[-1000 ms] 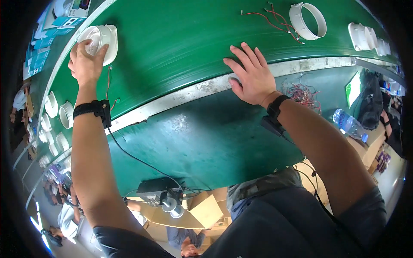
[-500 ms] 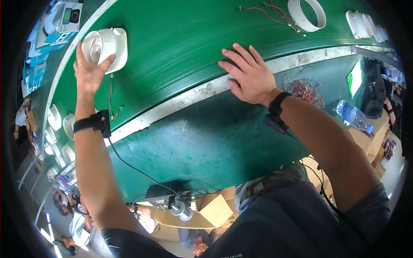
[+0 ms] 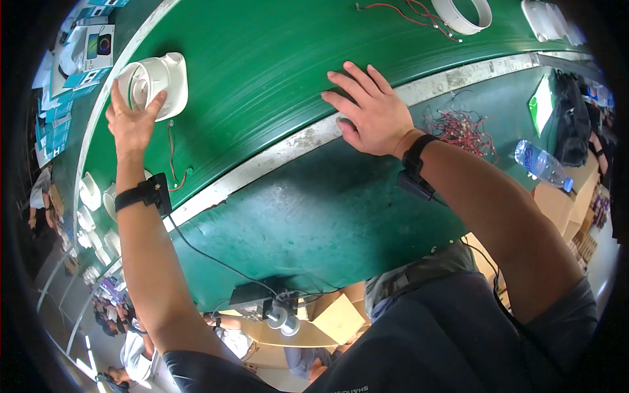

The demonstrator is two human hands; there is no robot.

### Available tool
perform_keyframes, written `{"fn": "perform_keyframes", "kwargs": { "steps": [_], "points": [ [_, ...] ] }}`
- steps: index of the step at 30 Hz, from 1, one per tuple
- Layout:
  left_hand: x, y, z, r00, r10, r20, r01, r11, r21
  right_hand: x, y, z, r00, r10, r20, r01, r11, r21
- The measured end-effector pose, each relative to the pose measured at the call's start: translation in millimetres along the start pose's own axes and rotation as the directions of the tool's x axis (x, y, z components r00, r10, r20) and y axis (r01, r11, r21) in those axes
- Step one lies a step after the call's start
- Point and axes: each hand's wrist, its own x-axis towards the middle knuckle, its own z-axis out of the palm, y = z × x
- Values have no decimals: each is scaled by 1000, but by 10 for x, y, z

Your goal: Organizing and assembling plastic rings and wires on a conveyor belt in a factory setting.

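Observation:
My left hand (image 3: 133, 124) is on a white round plastic housing (image 3: 171, 85) with a flat squarish base. Its thumb and fingers span the near side of the round part, and part of the grip is hidden behind the fingers. A thin red wire (image 3: 172, 147) with small connectors lies on the green belt just below this housing. My right hand (image 3: 373, 111) rests palm down at the belt's near edge, fingers spread, with nothing in it.
A white ring (image 3: 462, 26) lies beside red wires (image 3: 419, 14) at the far right. A tangled wire pile (image 3: 462, 131) and a plastic bottle (image 3: 542, 165) are on the near table. White parts (image 3: 90, 191) line the belt's left; blue boxes (image 3: 56, 131) stand beyond.
The view has shifted slightly. My left hand stays on the housing, whose round part now appears a little lower and more turned. The right hand remains spread at the belt edge.

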Motion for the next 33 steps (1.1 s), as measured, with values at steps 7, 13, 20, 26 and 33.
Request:
{"fn": "perform_keyframes", "kwargs": {
  "steps": [7,13,20,26,33],
  "points": [
    [-41,19,-24,999,13,-44,-11,998,56,-8,5,4,1000,-27,-3,27,1000,-4],
    [4,163,13,997,10,-70,-5,997,81,-7,3,-7,999,-32,-10,32,999,-9],
    [3,173,62,996,8,-89,-6,1000,28,-19,13,-5,999,-35,-26,35,999,-7],
    [-52,327,29,993,20,-118,-16,999,34,-29,29,8,999,-34,-39,35,999,5],
    [-9,334,75,994,25,-104,-25,1000,-6,-20,16,4,998,-43,-49,44,999,12]
  ]
}}
